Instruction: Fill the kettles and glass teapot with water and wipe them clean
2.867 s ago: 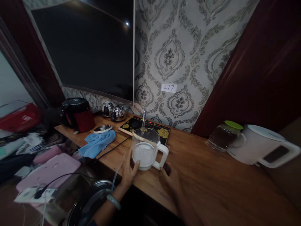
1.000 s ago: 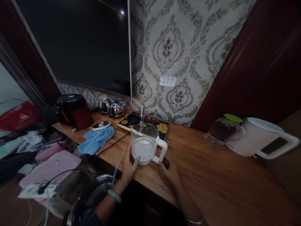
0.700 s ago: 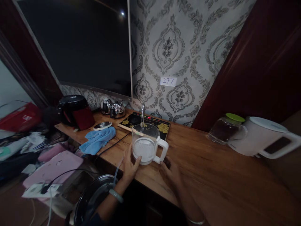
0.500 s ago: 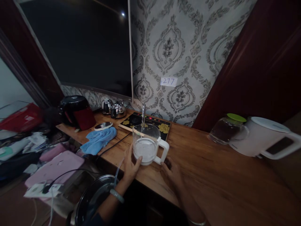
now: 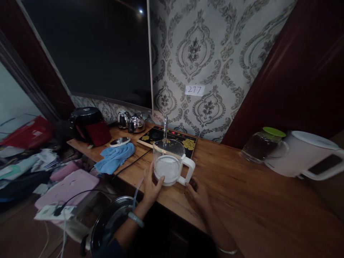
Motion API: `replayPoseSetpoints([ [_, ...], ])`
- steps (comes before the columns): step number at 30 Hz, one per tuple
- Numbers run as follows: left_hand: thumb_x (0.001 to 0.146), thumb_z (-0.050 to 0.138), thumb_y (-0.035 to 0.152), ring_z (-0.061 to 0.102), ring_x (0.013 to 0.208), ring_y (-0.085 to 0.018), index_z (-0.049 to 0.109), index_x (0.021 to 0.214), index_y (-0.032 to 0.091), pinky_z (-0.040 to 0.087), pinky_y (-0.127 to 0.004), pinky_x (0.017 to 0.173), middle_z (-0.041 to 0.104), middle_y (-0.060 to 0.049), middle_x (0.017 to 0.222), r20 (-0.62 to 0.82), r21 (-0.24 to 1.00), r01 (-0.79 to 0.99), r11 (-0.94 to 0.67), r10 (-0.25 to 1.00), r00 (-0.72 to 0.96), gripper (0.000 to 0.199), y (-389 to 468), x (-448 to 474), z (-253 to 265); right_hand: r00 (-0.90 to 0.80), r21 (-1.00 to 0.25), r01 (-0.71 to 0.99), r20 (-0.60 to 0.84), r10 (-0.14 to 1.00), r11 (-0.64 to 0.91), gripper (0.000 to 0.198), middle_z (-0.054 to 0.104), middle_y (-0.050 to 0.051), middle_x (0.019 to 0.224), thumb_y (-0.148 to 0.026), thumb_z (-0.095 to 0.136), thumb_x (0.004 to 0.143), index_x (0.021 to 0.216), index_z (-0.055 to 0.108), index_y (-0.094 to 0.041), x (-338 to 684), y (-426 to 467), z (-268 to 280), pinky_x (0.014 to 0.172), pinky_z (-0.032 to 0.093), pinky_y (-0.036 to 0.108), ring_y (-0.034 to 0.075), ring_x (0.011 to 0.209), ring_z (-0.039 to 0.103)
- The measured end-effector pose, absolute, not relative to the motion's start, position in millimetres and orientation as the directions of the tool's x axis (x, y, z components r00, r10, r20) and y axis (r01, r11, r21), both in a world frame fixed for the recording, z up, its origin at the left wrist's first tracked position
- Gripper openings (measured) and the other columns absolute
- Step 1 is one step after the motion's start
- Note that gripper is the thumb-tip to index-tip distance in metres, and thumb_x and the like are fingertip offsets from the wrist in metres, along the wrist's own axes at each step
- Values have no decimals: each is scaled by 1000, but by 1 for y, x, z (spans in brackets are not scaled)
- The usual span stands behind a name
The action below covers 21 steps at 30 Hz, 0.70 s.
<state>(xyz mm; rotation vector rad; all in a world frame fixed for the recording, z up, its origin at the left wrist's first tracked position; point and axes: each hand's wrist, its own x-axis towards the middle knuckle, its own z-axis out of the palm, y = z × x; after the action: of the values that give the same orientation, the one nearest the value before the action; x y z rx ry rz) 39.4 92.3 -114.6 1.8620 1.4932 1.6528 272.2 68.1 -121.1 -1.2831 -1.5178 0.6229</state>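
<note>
A clear glass pot [image 5: 168, 168] with a white handle stands upright at the counter's front edge, with what looks like water in its lower part. Against its left side rests my left hand [image 5: 152, 184], thumb across the front and fingers round the side, closed on the glass. My right hand [image 5: 197, 193] is at the foot of the handle, its fingers curled and its fingertips touching the white plastic. Behind the pot, a slim chrome spout [image 5: 165, 127] rises by a black hot plate [image 5: 189, 143] with gold flowers and a red display light.
To the left lie a blue cloth [image 5: 115, 157] and a round lid [image 5: 119, 142], near two shiny kettles [image 5: 136, 123] and a black-red appliance [image 5: 91, 127]. At right stand a green-lidded glass jug [image 5: 258, 147] and a white pitcher [image 5: 290, 161]. A dark basin [image 5: 107, 218] sits below.
The view has shifted slightly, so the scene sits a little further right and higher. Both hands keep about the same place on the pot.
</note>
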Motion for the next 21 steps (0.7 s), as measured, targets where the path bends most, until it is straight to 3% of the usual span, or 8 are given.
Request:
replayPoseSetpoints([
  [21,87,60,49,51,129,-31,37,150,21,44,-54,106,53,-16,139,617,708,538,-459,772,-153,72,95,39,-117,90,-830,441,420,903,342,19,67,3,75,-36,60,84,89,70,-19,270,66,-113,60,44,27,17,64,57],
])
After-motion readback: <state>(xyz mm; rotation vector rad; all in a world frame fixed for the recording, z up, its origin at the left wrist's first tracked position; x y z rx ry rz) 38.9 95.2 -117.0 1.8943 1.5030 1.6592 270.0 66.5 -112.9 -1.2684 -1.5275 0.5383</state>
